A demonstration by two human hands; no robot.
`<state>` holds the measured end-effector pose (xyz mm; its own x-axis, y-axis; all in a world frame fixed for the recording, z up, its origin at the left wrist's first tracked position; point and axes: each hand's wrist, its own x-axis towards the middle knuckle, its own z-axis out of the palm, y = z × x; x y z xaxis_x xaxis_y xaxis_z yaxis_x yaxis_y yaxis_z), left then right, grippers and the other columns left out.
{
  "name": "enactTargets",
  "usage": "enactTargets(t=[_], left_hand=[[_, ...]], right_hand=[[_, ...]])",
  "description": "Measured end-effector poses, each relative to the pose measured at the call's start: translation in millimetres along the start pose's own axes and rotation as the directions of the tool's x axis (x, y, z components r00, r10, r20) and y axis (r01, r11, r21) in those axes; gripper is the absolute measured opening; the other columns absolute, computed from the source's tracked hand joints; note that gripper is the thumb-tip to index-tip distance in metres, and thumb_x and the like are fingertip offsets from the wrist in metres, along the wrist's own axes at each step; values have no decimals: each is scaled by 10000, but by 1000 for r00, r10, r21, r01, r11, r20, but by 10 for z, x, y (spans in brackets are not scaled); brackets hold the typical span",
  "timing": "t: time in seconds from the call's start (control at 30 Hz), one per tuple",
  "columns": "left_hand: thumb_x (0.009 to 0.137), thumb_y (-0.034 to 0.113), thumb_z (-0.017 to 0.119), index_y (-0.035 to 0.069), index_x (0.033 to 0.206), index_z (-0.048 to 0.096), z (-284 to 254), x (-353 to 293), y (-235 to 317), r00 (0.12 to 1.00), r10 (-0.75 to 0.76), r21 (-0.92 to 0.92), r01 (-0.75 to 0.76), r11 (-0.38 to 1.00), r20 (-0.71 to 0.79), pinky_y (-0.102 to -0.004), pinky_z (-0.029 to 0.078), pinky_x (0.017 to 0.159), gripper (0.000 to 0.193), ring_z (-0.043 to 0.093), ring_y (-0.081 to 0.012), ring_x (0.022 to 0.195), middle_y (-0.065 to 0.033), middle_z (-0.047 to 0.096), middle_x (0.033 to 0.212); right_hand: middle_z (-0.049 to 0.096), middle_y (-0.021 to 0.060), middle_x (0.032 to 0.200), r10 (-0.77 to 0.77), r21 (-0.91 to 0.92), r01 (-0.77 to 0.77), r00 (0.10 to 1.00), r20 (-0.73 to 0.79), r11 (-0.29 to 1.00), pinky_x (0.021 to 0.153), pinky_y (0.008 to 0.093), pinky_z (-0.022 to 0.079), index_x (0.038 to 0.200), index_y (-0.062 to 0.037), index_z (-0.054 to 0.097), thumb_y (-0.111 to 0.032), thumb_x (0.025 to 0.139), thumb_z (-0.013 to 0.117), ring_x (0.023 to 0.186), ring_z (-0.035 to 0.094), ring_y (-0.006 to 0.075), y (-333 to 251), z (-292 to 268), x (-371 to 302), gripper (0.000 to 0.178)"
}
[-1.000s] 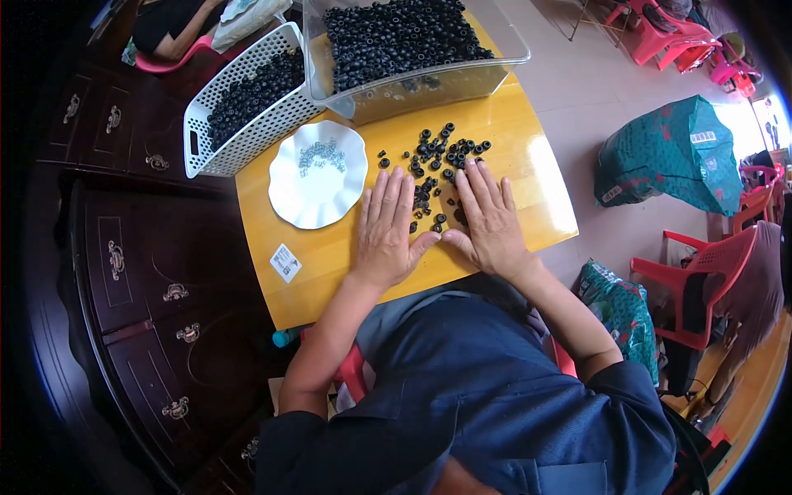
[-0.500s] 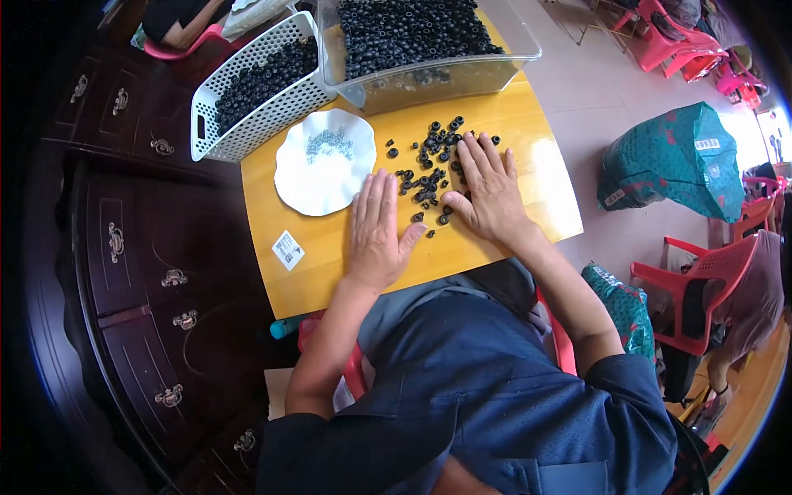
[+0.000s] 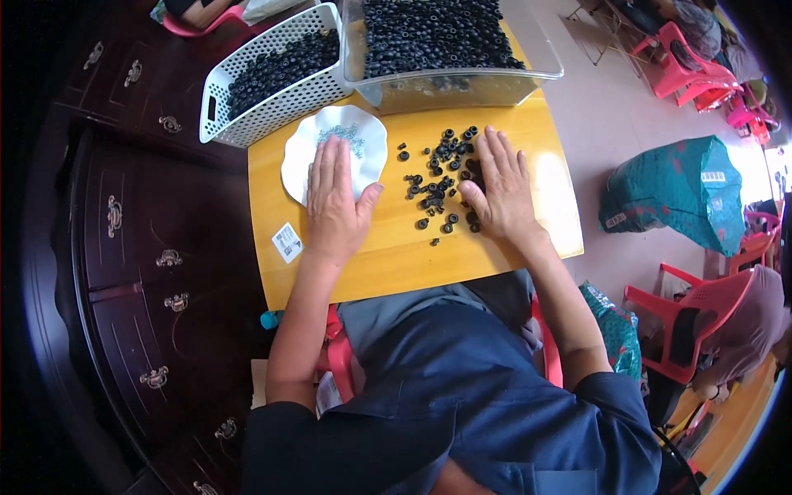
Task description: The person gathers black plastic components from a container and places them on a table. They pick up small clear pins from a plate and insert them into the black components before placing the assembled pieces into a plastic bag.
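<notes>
Small black ring-shaped parts [image 3: 437,191] lie scattered on the yellow tabletop [image 3: 379,264]. Along their right side rests my right hand [image 3: 506,194], fingers stretched out and nothing in its grasp; a few parts touch or lie under its edge. My left hand [image 3: 337,202] is also open and flat, its fingers over the right part of a white wavy-edged plate [image 3: 299,157]. Small clear bluish pieces [image 3: 348,136] sit in that plate, just beyond my left fingertips. Whether the left fingers touch the plate, I cannot tell.
Behind the plate stands a white perforated basket [image 3: 276,107] of black parts; beside it is a clear bin [image 3: 462,92] holding many more. A white label [image 3: 287,242] lies at the left. Dark drawers [image 3: 124,247] flank the table; a teal bag [image 3: 672,194] stands on the right.
My left hand has moved left, away from the black parts and onto the plate. My right hand stays beside the parts. The whole view has shifted slightly.
</notes>
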<state>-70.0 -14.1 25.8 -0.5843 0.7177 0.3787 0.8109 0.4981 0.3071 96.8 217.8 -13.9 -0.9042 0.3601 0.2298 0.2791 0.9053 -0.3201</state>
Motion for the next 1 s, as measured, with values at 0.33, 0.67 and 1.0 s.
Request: enactTargets(t=[0.33,0.67,1.0], left_hand=[[916,227,668,-40,1426,456,14,68,-547,987,-160,-37,160,986,1,-464,345,1143,613,425,-418,1368,-249,469,1465],[906,240,694,9,1357,556,161,304,-511,986,-84,129,66,990,146,-448,461,1024,525,538,-378,1233,-194,552,1374],[899,221,690,80,1288,617,171,391,-431,982,-45,57,35,998,183,-430,511,911,420,593,-308,1131,-101,621,1192]], right_hand=[[285,202,1613,-26,15,25,998,49,1000,1186,602,183,1550,-4,303,-577,987,462,1504,234,401,-108,59,3,819],[266,227,1614,-121,-18,123,990,77,992,1192,581,184,1539,3,325,-635,963,457,1507,230,400,-262,10,-26,869],[242,205,1630,-150,-43,158,976,159,986,1197,591,171,1569,-27,271,-699,954,397,1522,193,386,-186,-10,-150,919]])
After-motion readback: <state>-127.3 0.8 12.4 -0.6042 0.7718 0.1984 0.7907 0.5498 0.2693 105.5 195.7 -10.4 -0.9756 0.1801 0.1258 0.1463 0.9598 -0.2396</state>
